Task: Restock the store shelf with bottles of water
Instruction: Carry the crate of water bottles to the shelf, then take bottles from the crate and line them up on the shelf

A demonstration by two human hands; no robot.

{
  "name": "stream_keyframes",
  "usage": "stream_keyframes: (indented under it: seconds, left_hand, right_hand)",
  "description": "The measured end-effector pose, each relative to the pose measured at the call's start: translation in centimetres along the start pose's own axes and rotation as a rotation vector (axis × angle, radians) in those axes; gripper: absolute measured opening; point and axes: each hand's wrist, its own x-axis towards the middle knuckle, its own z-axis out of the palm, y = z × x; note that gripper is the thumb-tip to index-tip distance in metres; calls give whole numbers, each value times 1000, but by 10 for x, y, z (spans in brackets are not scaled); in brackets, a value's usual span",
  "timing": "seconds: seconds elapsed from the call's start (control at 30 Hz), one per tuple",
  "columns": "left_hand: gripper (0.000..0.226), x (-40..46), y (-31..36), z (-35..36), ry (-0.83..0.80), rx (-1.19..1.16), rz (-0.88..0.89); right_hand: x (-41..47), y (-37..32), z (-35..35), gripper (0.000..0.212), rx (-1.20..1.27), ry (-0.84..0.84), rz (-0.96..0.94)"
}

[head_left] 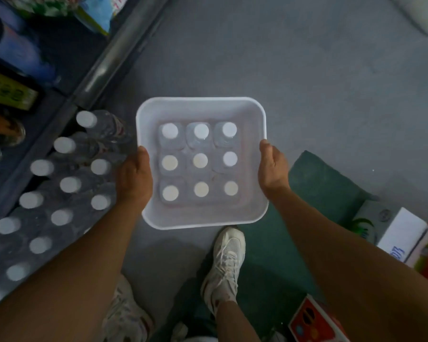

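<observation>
White tub [200, 218] carried above floor, nine capped water bottles [200, 160] upright inside, 3×3. Left hand [134, 178] and right hand [273, 169] grip opposite rims. Stocked shelf [47, 134] at left.

Both bare forearms extend forward and downward. Left hand [134, 178] grips the left wall of the white tub [200, 104]; right hand [273, 169] grips its right wall. Thumbs lie along the rim, fingers hidden beneath.

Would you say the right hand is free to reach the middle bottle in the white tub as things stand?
Probably not yet: the right hand and left hand both grip the white plastic tub, though nothing covers the white-capped middle bottle.
</observation>
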Motion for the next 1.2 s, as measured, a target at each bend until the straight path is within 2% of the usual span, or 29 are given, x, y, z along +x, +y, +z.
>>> stream_keyframes:
  seconds: [0.23,0.4,0.5,0.6,0.7,0.77,0.83,0.93,1.03,1.13,1.2]
  left_hand:
    - [53,-1,3,1,-43,2,-42]
    - [61,-5,7,-10,-137,108,-53]
    - [58,-9,9,-14,-154,163,8]
    - [47,-12,9,-26,-137,228,114]
    - [32,-16,6,-48,-123,344,260]
    - [23,-21,7,-62,-124,434,351]
    - [18,-29,12,-72,-135,515,433]
    - [24,-43,16,-79,-190,598,529]
    - [24,-56,8,-89,-220,664,575]
    - [27,-67,-9,-103,-263,684,546]
    - [21,-70,-20,-110,-286,691,550]
  right_hand:
    - [-2,0,1,44,-36,-23,3]
    - [-10,-17,-3,54,-211,-61,-13]
    - [-16,-23,-5,47,-354,-76,-45]
    - [-26,-29,-10,34,-591,-55,-209]
    - [-39,-39,-16,37,-712,4,-465]
    - [-51,-46,-14,38,-759,-91,-615]
    - [-66,-55,-7,36,-800,-284,-704]
    - [-93,-66,13,37,-867,-467,-798]
    - [-114,-69,37,38,-918,-485,-823]
    - [-130,-67,53,37,-921,-464,-764]
    - [-137,-63,61,38,-936,-466,-740]
